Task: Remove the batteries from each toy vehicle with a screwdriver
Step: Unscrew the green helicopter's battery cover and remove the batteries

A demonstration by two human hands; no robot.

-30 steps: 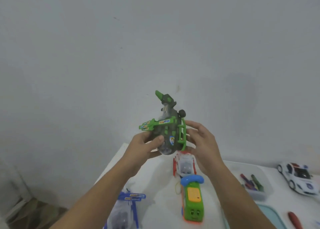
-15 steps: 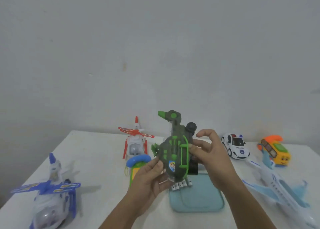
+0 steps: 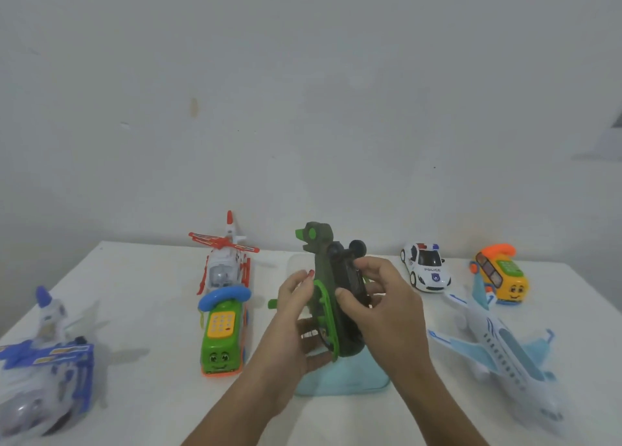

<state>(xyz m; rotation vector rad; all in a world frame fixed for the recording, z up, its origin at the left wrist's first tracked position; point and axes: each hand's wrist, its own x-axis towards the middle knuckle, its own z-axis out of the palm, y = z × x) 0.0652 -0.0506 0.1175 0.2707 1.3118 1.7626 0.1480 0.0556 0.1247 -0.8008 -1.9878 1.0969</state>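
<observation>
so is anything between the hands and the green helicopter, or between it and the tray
Nothing visible does. The left hand and right hand both hold the green helicopter directly, and it hangs just over the blue tray. Whatever lies on the tray beneath the toy is hidden.

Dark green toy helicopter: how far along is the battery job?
Done: nothing shows; no loose batteries or screwdriver in view. In hand: left hand and right hand hold the dark green plastic helicopter over the teal tray. Left: the others, such as the white police car and pale blue airliner on the white table.
</observation>
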